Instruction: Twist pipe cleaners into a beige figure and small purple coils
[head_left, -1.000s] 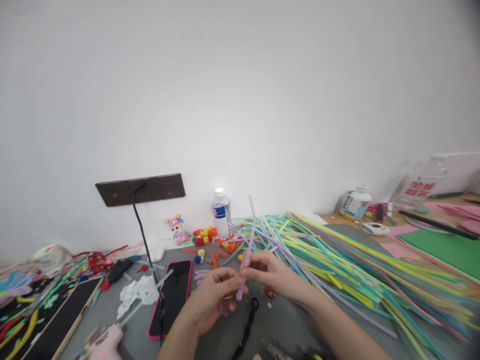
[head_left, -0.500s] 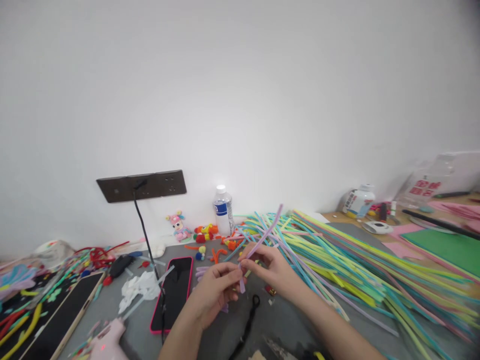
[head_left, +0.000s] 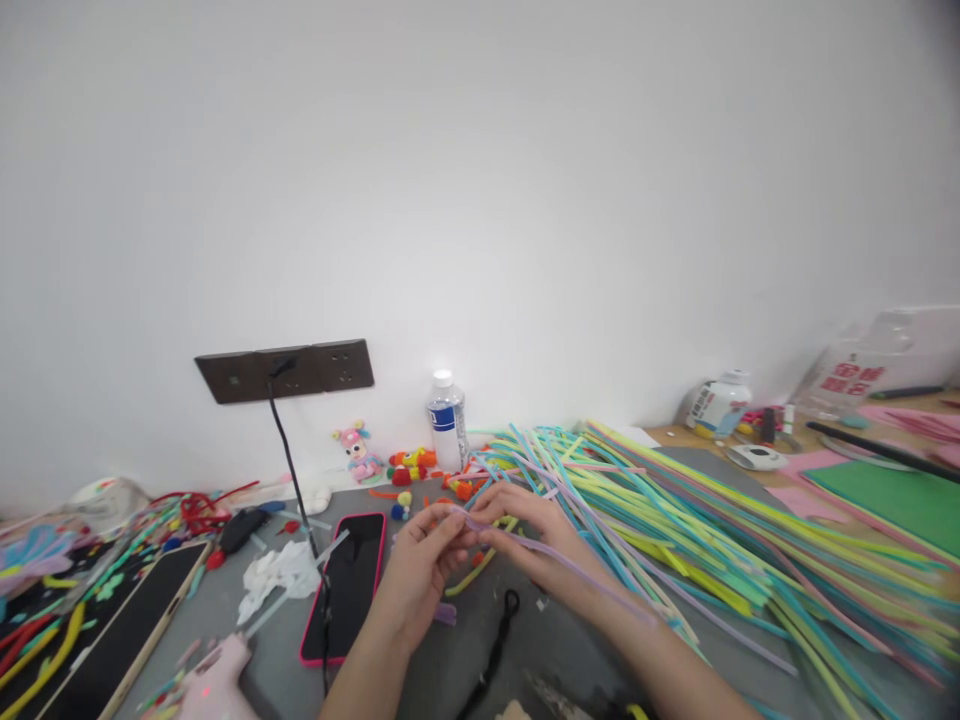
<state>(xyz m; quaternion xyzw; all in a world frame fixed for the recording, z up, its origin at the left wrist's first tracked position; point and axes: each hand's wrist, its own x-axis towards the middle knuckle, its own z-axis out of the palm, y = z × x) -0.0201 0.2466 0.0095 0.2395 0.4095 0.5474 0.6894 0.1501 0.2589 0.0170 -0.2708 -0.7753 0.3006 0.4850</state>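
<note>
Both hands, left hand (head_left: 417,566) and right hand (head_left: 525,532), are pinching a purple pipe cleaner (head_left: 555,555) just right of the phone (head_left: 346,586), apparently bending it; next move needs a firm twist.

Left hand: the left hand (head_left: 416,570) pinches one end of a lilac pipe cleaner (head_left: 555,560) between thumb and fingertips, above the grey table (head_left: 465,660).
Right hand: the right hand (head_left: 529,535) grips the same pipe cleaner just beside the left; the stem trails right along the forearm.
Pile: a heap of pastel pipe cleaners (head_left: 712,530) lies fanned out to the right, touching the right hand's far side.
Phone: a pink-cased phone (head_left: 346,585) lies face up near the left hand.
Wall side: a water bottle (head_left: 446,422) stands by the wall; a cable (head_left: 296,500) drops from the dark socket strip (head_left: 285,370).
Near edge: a pink glue gun (head_left: 217,685) lies at the lower left.
</note>
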